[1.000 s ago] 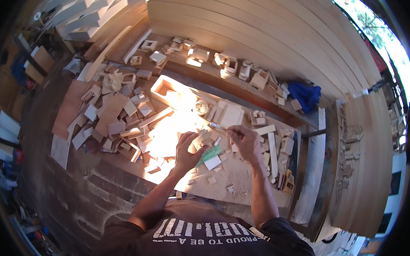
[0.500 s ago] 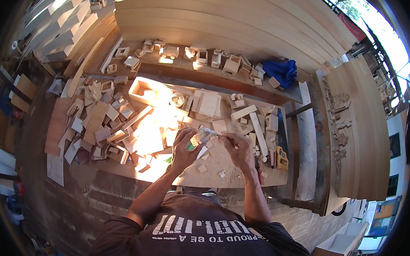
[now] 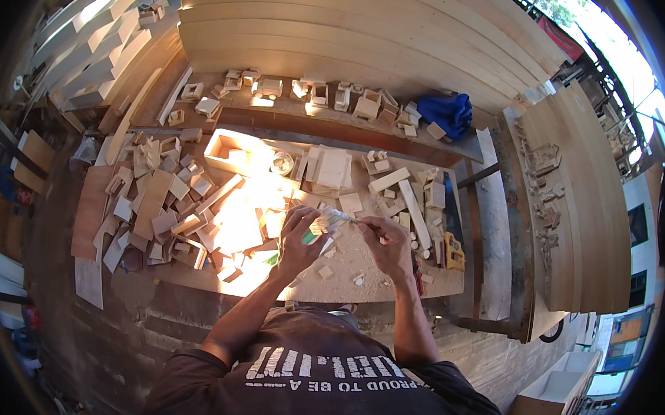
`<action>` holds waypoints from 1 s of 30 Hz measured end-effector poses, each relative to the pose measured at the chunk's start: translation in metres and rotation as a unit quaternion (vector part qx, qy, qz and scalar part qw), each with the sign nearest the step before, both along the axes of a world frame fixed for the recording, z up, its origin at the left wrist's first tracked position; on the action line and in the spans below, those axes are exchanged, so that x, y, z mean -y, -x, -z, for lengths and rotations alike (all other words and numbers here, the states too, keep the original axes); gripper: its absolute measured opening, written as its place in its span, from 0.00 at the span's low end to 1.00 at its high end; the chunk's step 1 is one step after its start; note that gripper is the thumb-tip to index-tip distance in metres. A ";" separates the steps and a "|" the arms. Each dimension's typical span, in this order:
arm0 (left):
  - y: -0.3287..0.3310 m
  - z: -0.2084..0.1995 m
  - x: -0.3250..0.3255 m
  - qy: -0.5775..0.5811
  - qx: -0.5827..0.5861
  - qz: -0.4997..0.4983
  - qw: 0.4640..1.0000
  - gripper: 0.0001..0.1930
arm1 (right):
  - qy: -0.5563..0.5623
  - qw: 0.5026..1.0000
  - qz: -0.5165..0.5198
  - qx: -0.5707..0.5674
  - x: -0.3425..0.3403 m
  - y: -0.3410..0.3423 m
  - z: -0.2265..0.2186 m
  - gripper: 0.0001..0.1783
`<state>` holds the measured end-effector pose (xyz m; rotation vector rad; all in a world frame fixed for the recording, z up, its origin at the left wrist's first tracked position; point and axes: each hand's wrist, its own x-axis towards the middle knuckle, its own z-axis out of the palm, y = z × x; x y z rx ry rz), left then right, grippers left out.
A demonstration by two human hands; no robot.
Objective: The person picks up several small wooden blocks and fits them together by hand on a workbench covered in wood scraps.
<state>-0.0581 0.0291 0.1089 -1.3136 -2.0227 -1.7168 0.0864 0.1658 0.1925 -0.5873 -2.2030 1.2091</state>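
My left hand [image 3: 298, 239] is closed round a small pale object [image 3: 321, 224] with a white end and a patch of green beside it. Its exact kind is hard to make out. My right hand [image 3: 387, 243] pinches something thin and dark, like a slim stick [image 3: 355, 221], whose tip meets the white end of that object. Both hands are just above the near half of the workbench [image 3: 388, 284], over sawdust and small wood chips [image 3: 327, 272]. The fingers partly hide what they hold.
Wood offcuts [image 3: 155, 200] are heaped on the left, in part under bright sunlight. A wooden box [image 3: 224, 147] and a round container [image 3: 282, 163] stand behind. Rightward lie wood strips [image 3: 415, 215] and a yellow-handled saw [image 3: 454, 251]. Small wooden toy vehicles [image 3: 271, 88] and blue cloth [image 3: 445, 114] occupy the rear shelf.
The whole view has shifted slightly. My hands keep nearly the same pose, with the thin stick still against the white end of the pale object.
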 end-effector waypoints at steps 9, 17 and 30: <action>0.003 -0.003 0.000 -0.002 0.000 0.003 1.000 0.23 | 0.018 1.000 0.016 -0.019 -0.001 0.002 -0.003 0.07; 0.001 -0.002 -0.001 -0.006 -0.002 0.005 1.000 0.23 | 0.041 0.999 0.022 -0.015 0.003 0.002 -0.003 0.06; 0.002 -0.002 -0.003 0.001 -0.022 0.001 1.000 0.24 | 0.031 0.999 0.038 -0.016 0.002 -0.004 0.007 0.07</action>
